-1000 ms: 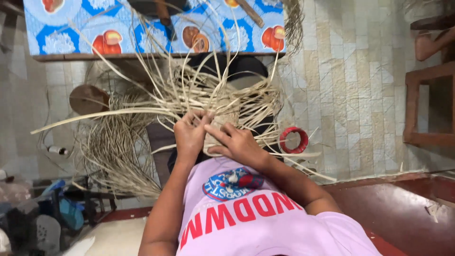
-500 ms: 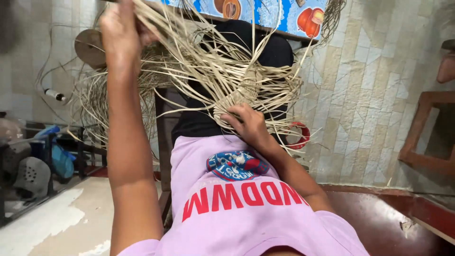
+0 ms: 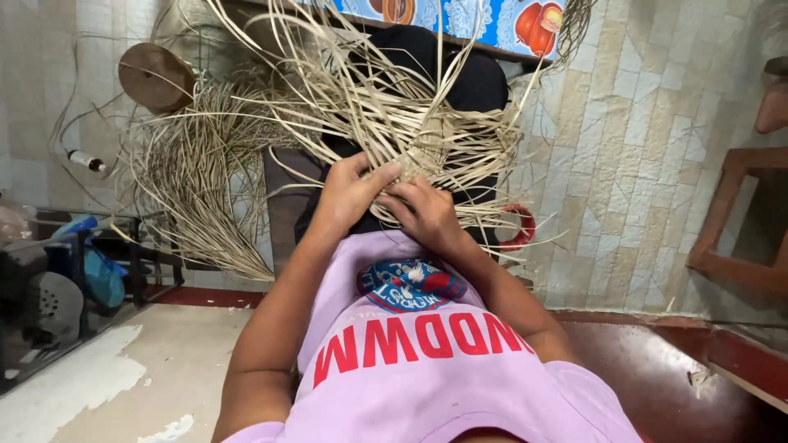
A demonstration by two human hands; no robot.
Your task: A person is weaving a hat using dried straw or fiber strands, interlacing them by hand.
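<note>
A half-woven piece of pale straw strips (image 3: pixel 427 131) rests on my lap, over black trousers, with long loose ends fanning up and outward. My left hand (image 3: pixel 349 193) grips strips at the near edge of the weave, fingers curled round them. My right hand (image 3: pixel 427 212) sits right beside it, fingers pressed on the woven part and pinching strips. Both hands touch each other at the fingertips. My pink printed shirt (image 3: pixel 410 344) fills the lower middle of the view.
A loose heap of straw strips (image 3: pixel 193 176) lies on the tiled floor to the left, beside a round wooden disc (image 3: pixel 156 76). A red tape roll (image 3: pixel 519 227) lies right of my lap. Wooden furniture (image 3: pixel 743 221) stands at the right; a patterned cloth (image 3: pixel 492 20) hangs at top.
My left hand, raised high pulling a strip half a second ago, has come back down to the weave beside my right hand. The camera view shifted slightly.
</note>
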